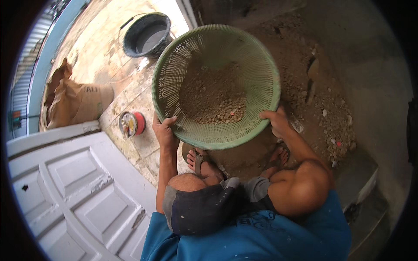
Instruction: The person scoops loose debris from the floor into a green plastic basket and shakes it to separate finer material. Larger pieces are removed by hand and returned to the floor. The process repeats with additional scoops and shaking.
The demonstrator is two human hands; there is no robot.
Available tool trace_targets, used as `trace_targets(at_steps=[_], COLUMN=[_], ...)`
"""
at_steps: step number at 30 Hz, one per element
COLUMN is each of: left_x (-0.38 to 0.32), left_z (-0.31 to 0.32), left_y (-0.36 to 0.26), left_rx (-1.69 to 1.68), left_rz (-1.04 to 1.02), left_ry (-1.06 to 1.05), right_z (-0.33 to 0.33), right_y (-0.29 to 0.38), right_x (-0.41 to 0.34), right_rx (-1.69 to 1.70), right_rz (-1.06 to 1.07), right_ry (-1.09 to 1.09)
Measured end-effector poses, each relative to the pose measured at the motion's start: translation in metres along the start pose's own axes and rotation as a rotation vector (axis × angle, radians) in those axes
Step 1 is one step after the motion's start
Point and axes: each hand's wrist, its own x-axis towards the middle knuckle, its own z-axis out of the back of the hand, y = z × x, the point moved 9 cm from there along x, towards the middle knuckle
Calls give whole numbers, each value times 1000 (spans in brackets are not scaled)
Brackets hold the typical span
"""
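Observation:
Both my hands grip the rim of a round green plastic mesh basket (261, 98) in front of my feet. My left hand (165, 130) holds the near left of the rim, thumb over the edge. At the near right, my right hand (277, 121) clasps the rim the same way. Inside lies a heap of brown sandy soil (209, 84), with coarser gravel (225, 111) gathered on the side nearer to me. One small red bit shows among the stones. The fingers under the rim are hidden.
A black bucket (129, 42) with grey contents stands beyond the basket at left. Nearer are a torn paper sack (88, 101) and a can (129, 124) with red on its side. A white panelled door (88, 176) borders the left; soil and rubble (329, 120) spread along the right wall.

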Motion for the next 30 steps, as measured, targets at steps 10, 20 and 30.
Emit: trace_targets(at_steps=[10,20,30], left_x=[8,60,67], left_z=[-13,-63,-73], left_y=[94,138,129], left_rx=[-391,-743,-584], left_rz=[227,415,310], left_ry=[-215,-115,112], right_z=[-24,-48,-73], right_y=[132,153,170], right_x=[-50,-61,-81], right_rx=[-486,-509,-574], right_rz=[939,1320,1563], right_ry=[-148,-252,-165])
